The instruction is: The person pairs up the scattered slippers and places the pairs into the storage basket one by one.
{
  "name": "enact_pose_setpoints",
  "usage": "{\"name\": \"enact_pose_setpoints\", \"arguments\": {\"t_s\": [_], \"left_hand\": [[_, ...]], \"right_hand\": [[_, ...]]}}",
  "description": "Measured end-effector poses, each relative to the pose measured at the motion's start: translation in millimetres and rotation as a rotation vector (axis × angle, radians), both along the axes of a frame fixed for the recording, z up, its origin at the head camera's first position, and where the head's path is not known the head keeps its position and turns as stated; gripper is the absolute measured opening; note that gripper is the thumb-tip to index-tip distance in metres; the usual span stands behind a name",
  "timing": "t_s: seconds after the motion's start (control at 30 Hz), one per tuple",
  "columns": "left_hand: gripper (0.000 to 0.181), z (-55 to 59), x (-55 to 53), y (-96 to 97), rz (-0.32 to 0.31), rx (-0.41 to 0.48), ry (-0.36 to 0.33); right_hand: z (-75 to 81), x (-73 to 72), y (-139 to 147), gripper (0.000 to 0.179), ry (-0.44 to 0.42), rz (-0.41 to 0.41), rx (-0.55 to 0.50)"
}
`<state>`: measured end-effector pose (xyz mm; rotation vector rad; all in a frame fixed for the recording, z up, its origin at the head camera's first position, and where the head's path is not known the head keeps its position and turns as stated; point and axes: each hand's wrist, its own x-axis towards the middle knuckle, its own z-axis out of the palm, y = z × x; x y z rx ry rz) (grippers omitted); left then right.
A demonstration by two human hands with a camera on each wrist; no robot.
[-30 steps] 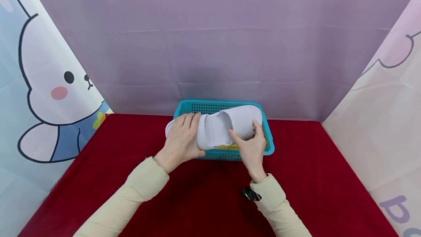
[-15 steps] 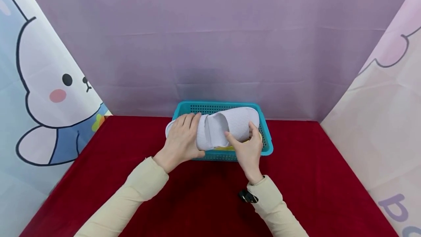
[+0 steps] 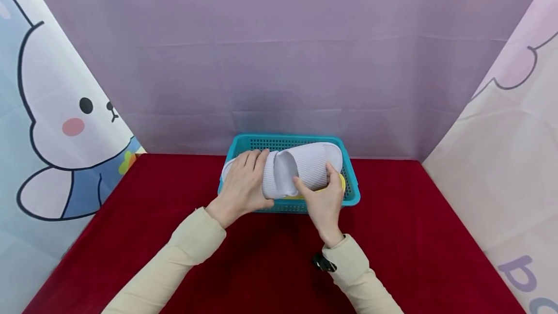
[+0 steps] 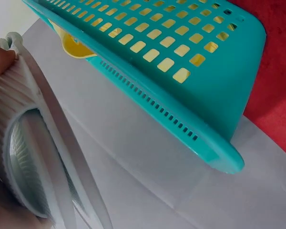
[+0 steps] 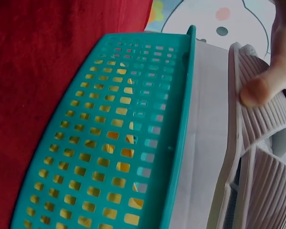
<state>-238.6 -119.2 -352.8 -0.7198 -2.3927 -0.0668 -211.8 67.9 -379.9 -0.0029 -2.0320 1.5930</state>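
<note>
A pair of white ribbed slippers, the left slipper point(image 3: 270, 180) and the right slipper point(image 3: 311, 164), overlap end to end above a teal plastic basket point(image 3: 287, 207). My left hand point(image 3: 241, 183) grips the left slipper across its strap, with fingers on top and the thumb at the near side. The right hand point(image 3: 324, 202) holds the right slipper's strap, its thumb at the strap opening and its fingers at the near edge. Both slippers stand clear of the basket rim in the wrist views. Something yellow point(image 3: 341, 185) shows inside the basket below them, mostly hidden.
Red cloth point(image 3: 392, 236) covers the table under the basket. A purple-grey backdrop point(image 3: 279, 62) rises close behind it. Printed cartoon panels point(image 3: 65, 96) stand at both sides. A black strap point(image 3: 324, 262) sits at the right cuff.
My right hand has shifted left, sliding the right slipper towards the left one, so the gap between the two straps is narrower. The left hand has barely moved. More yellow shows at right.
</note>
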Motion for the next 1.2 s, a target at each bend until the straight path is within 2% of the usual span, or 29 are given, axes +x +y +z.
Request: {"name": "enact_pose_setpoints", "arguments": {"t_s": [0.47,0.93,1.2], "left_hand": [[0.111,-3.4,-2.7,0.6,-0.001,0.009,0.000],[0.111,-2.7,-6.9,1.9,-0.014,-0.017,0.041],[0.112,-0.7,-7.9,1.7,-0.035,-0.011,0.024]], "right_hand": [[-5.3,-0.1,-9,0.081,0.070,-0.021,0.011],[-6.8,-0.1,-13,0.079,0.059,-0.030,0.030],[-7.5,2.2,-16,0.080,0.059,-0.028,0.008]]}}
